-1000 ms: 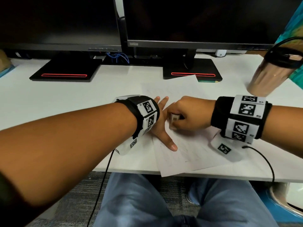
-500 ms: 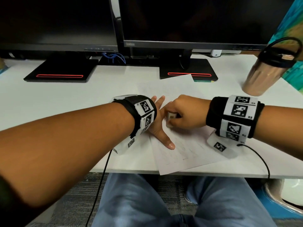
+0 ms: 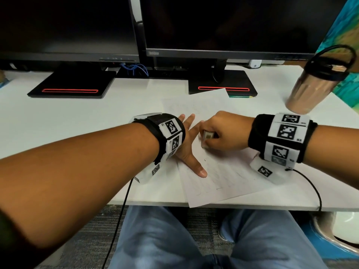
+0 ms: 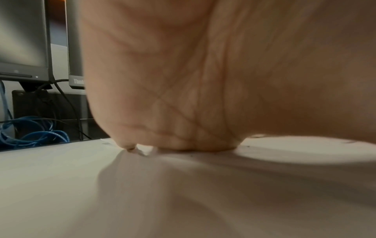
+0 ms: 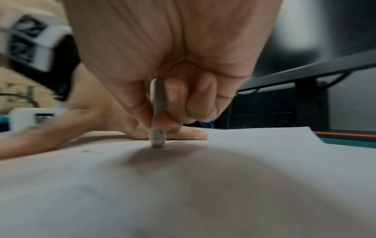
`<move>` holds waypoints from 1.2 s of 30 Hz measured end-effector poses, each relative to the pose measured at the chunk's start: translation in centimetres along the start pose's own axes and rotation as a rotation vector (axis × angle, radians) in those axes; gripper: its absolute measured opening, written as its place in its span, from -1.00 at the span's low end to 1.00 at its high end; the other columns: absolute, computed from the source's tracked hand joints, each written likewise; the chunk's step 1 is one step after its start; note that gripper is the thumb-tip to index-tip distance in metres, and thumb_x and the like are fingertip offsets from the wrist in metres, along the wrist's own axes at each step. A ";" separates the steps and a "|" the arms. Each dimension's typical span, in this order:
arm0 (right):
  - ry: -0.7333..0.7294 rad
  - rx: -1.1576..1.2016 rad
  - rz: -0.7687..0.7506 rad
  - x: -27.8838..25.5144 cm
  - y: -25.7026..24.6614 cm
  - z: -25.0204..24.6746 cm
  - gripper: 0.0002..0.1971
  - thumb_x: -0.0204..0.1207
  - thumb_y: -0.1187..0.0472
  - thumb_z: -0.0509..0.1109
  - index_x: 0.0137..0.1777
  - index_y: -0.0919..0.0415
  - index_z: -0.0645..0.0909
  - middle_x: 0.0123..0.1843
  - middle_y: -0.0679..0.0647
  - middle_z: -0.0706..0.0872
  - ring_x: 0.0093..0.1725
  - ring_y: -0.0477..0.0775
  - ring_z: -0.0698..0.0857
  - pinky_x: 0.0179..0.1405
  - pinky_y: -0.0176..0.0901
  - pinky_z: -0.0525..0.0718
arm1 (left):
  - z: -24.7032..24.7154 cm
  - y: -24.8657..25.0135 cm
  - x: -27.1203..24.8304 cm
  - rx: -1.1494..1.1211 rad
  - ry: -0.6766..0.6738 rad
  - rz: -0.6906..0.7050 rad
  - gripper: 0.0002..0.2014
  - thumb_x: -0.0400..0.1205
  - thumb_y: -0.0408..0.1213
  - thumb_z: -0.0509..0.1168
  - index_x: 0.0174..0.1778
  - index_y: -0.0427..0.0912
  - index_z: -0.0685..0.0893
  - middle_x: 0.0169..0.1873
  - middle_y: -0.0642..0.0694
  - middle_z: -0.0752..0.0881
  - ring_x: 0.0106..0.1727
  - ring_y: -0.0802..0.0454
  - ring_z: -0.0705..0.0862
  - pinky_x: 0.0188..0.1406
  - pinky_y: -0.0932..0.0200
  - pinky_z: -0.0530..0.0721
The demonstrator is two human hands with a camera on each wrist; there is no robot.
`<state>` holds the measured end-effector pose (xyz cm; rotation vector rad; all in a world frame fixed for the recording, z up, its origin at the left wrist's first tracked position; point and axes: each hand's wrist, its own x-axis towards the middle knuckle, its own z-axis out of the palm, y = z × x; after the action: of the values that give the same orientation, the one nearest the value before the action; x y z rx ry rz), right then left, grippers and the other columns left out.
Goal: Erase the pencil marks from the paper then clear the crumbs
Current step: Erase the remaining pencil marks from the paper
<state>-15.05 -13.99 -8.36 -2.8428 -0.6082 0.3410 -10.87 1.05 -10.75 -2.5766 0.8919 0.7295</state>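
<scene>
— Two hands are on the paper [image 3: 223, 177], which lies at the near edge of the desk [image 3: 77, 121]. My left hand [image 3: 189, 152] lies flat with fingers spread, pinning the paper.

— And your right?

— My right hand [image 3: 223, 133] pinches the eraser [image 3: 207, 137] tight, tip pressed down beside the left fingers.

— What could go wrong?

— If I rub too hard, I think the paper may wrinkle or tear. One corner hangs off the desk, so it might slide. Crumbs [image 4: 247, 146] by my left palm could smear.
</scene>
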 end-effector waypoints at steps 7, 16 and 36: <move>0.013 0.031 -0.007 -0.6 -0.2 -0.3 -0.79 0.52 0.15 0.42 -0.31 -0.11 0.55 -0.32 -0.02 0.74 -0.33 -0.03 0.67 -0.22 -0.02 0.71 | -0.2 0.2 -0.3 0.014 0.007 -0.014 0.47 0.13 0.66 0.30 0.66 0.05 -0.51 0.67 -0.15 -0.49 0.71 -0.26 -0.39 0.63 -0.38 -0.16; 0.023 0.101 -0.042 -1.3 -0.7 -0.3 -0.60 0.50 0.19 0.45 -0.40 -0.33 0.45 -0.32 -0.03 0.75 -0.34 -0.05 0.67 -0.24 -0.05 0.68 | -0.2 0.1 -0.3 0.003 0.012 -0.012 0.48 0.13 0.66 0.31 0.66 0.06 -0.51 0.68 -0.13 -0.49 0.71 -0.24 -0.37 0.64 -0.38 -0.15; -0.027 0.071 -0.020 -1.4 0.2 0.2 -0.84 0.49 0.07 0.48 -0.13 0.16 0.71 -0.27 -0.01 0.78 -0.29 -0.06 0.71 -0.20 -0.01 0.71 | -0.1 0.0 0.1 0.004 0.006 -0.016 0.51 0.09 0.68 0.31 0.63 0.07 -0.55 0.67 -0.11 -0.50 0.71 -0.25 -0.39 0.63 -0.40 -0.16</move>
<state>-16.31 -14.73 -8.34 -2.7670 -0.6169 0.3906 -10.79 0.95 -10.71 -2.5811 0.8719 0.7156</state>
